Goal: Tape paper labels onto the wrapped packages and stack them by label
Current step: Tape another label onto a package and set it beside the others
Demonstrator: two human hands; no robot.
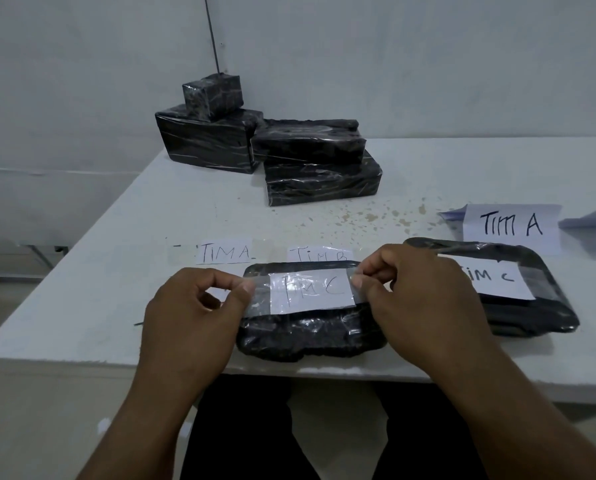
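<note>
Label "TIM C" [312, 289], backed on clear tape [260, 299], is hovering over a black wrapped package [307, 336] at the table's [82, 306] 6 o'clock edge. Left hand [189, 313] is pinching the tape's 9 o'clock end; right hand [417, 299] is pinching the 3 o'clock end. A labelled package [531, 306] is lying at 3 o'clock; unlabelled packages [265, 143] are stacked at 12.

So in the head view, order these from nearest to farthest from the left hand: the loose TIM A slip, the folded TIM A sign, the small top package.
1. Loose TIM A slip, just beyond the left hand.
2. Small top package, far back left.
3. Folded TIM A sign, far right.
</note>
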